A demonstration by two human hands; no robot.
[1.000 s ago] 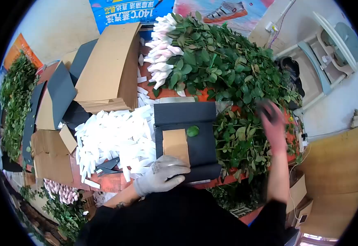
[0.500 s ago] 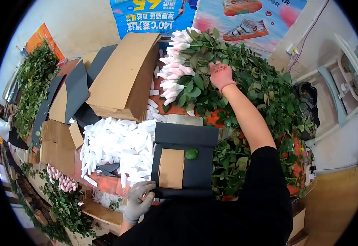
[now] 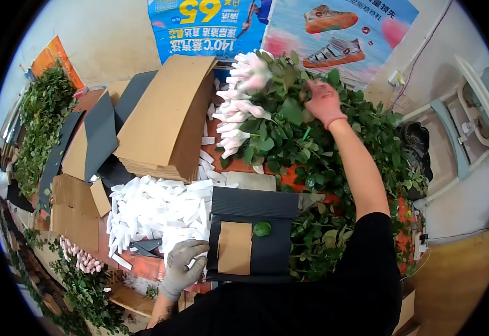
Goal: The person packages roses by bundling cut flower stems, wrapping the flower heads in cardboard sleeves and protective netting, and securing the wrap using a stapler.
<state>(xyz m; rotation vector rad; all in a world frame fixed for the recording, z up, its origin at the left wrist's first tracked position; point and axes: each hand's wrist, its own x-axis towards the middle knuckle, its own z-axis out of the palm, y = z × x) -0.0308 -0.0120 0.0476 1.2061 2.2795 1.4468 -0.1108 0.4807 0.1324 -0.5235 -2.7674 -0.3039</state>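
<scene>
My right hand (image 3: 324,105), in a pink glove, is closed round the stems of a white-and-pink rose (image 3: 255,80). The rose's head looks blurred and is wrapped in a pale sleeve, above a heap of similar sleeved roses (image 3: 236,106). Beside the left edge of a black corrugated sheet (image 3: 275,252) is my left hand (image 3: 184,267), grey-gloved, its fingers slightly bent and thumb apart, holding nothing I can see. On that sheet lie a brown cardboard piece (image 3: 234,249) and a single green leaf (image 3: 262,228).
White foam sleeves (image 3: 160,210) are heaped left of the sheet, with a dark tool (image 3: 145,247) among them. Behind stands a tall stack of cardboard (image 3: 163,117). Leafy stems (image 3: 362,145) cover the right side. More roses (image 3: 82,256) stand lower left; a chair (image 3: 451,129) is at right.
My right hand has moved slightly right, and a rose head is shifting with it. My left hand has come off the sheet's lower corner. The view has tilted up a little.
</scene>
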